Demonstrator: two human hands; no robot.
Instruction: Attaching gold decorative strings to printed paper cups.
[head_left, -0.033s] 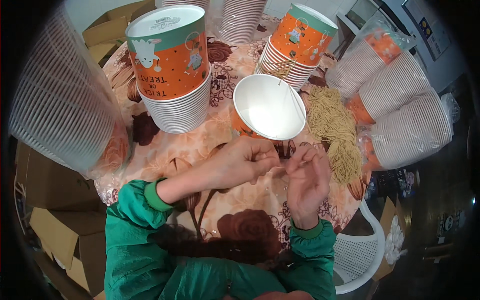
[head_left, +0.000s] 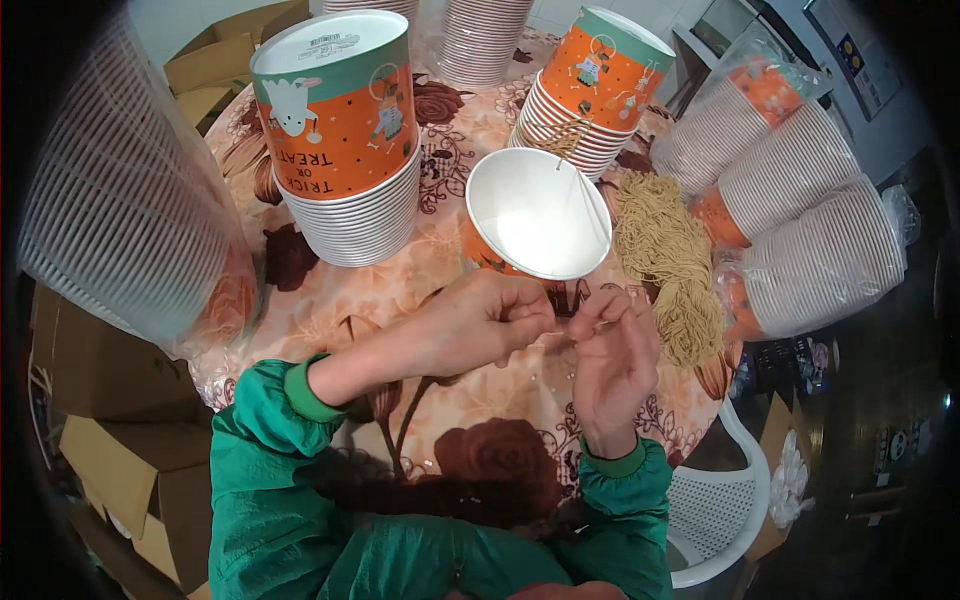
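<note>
White-lined bucket [head_left: 535, 222], tan cord [head_left: 567, 143] at rim; left hand [head_left: 498, 322], right hand [head_left: 615, 358]: fingers curled, grip unclear.

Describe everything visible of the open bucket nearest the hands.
The open bucket sits on the flowered tablecloth, mouth up, left of the tan yarn. Its round rim and smooth interior are white; the visible outer wall is orange with dark print. It looks like coated paperboard. Tan cord shows at the far rim. Its base is hidden; whether the left hand touches it is unclear.
</note>
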